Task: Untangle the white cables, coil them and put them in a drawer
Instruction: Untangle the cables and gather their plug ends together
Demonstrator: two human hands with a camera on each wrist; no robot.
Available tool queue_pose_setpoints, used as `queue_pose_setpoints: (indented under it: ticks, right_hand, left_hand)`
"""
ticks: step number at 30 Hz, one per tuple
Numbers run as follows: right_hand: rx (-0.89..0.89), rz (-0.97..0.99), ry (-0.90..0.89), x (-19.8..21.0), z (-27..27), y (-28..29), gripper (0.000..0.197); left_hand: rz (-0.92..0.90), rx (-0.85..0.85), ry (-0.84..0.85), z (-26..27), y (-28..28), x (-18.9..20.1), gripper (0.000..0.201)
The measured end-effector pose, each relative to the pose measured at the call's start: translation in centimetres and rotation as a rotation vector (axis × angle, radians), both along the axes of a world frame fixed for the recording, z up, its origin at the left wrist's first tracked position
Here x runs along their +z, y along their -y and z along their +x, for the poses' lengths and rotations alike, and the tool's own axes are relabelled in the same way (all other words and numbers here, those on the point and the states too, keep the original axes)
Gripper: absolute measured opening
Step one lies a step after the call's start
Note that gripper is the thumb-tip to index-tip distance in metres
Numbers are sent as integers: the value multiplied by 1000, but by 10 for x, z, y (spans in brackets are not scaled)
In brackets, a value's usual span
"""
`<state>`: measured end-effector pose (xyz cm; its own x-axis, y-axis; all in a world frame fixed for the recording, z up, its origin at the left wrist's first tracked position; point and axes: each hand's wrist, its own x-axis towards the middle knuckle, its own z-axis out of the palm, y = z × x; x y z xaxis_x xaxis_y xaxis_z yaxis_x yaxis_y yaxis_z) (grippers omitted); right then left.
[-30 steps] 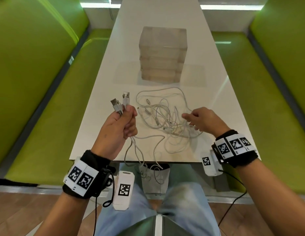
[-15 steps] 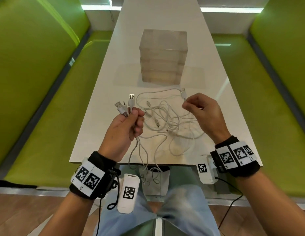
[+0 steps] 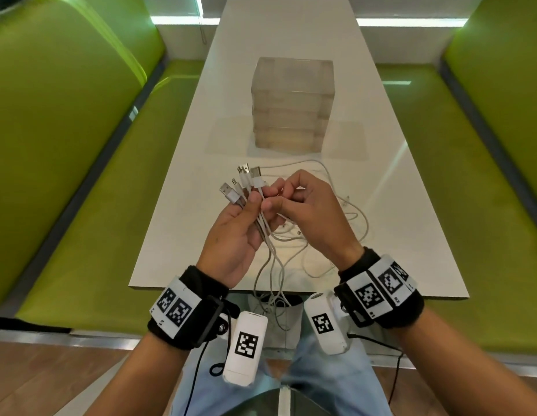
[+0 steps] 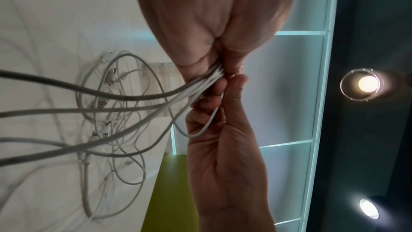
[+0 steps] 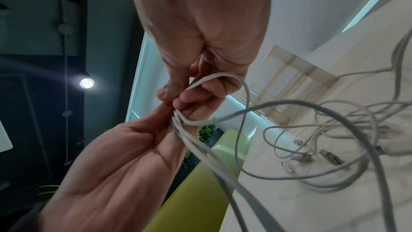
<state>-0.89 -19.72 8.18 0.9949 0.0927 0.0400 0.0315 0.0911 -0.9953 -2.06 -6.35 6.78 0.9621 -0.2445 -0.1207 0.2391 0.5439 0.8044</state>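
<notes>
Above the near part of the white table [image 3: 183, 223], my left hand [image 3: 255, 205] grips a bundle of white cables just below their USB plugs [image 3: 244, 180], which stick up and away from me. My right hand [image 3: 279, 196] is pressed against it and pinches one white cable at the bundle. The rest of the cables [image 3: 330, 223] lie tangled on the table to the right of my hands, and several strands [image 3: 273, 283] hang over the near edge. The left wrist view shows the left hand [image 4: 214, 70] clamping the strands. The right wrist view shows the right hand [image 5: 178, 91] holding a loop.
A translucent drawer unit [image 3: 292, 100] with all its drawers pushed in stands on the middle of the table beyond the cables. Green upholstered benches [image 3: 66, 145] run along both long sides of the table. My knees are under the near edge.
My right hand lifted a plug end off the tangle and carried it left to the left hand. The two hands now touch, and more plugs stand in the left hand's bundle.
</notes>
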Motion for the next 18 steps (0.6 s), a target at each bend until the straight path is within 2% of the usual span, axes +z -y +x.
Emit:
queue_pose_setpoints:
  ticks: [4,7,9,12,15,18]
  right_hand:
    - [103,-77,1,5,5,1,32]
    - [305,-308,-7,7,7,12,24]
    - [409,-479,-3,2,11,25,21]
    - [435,-710,23,-18,23,48,24]
    - [373,-678,16,-33,31,68,26]
    - [324,-524,-17,-24,27,65,21]
  left_hand:
    - [2,20,3,1,-2,-2,27]
    - [-40,62,26,6,-12,-1,25]
    - [-100,149,52,13,-25,4,27]
    - [-189,310,70,20,-54,15,29]
    - [-171,397,60,27,-80,20,29]
    - [35,396,27,28,-80,13,29]
